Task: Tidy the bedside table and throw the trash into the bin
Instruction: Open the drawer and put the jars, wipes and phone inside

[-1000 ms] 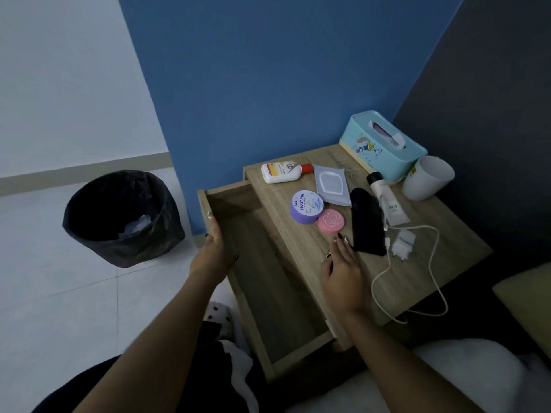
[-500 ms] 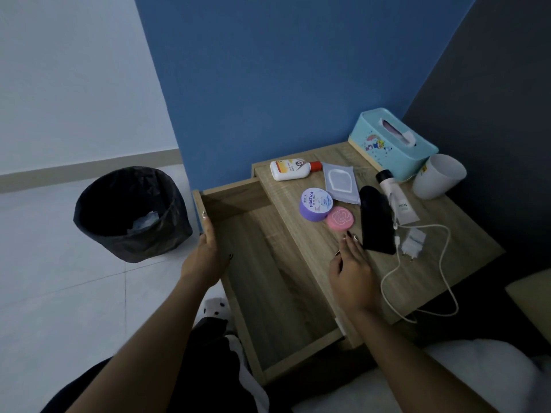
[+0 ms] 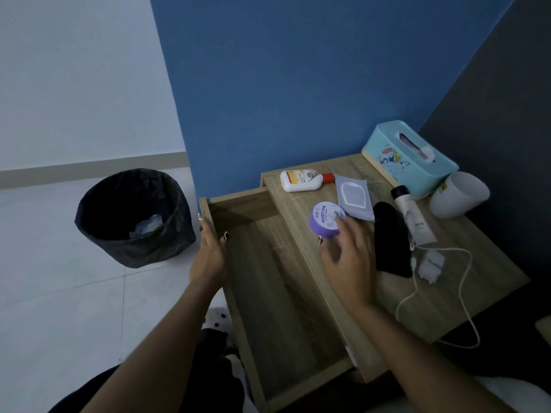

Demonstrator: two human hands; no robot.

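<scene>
Standing against the blue wall, the table (image 3: 447,305) has its drawer (image 3: 286,308) pulled out toward the bin (image 3: 131,216) — black-lined, on the floor left of the table, with trash inside. On the table's far corner sits a tissue box (image 3: 408,156), a white cup (image 3: 459,193) beside it. Near the table's middle lies a black phone (image 3: 390,239). The left hand (image 3: 210,251) grips the drawer's left wall; the right hand (image 3: 347,263) closes around a purple jar (image 3: 325,219) at the table's left edge.

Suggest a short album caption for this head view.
Right hand reaches the purple jar; left hand holds the open drawer.
</scene>
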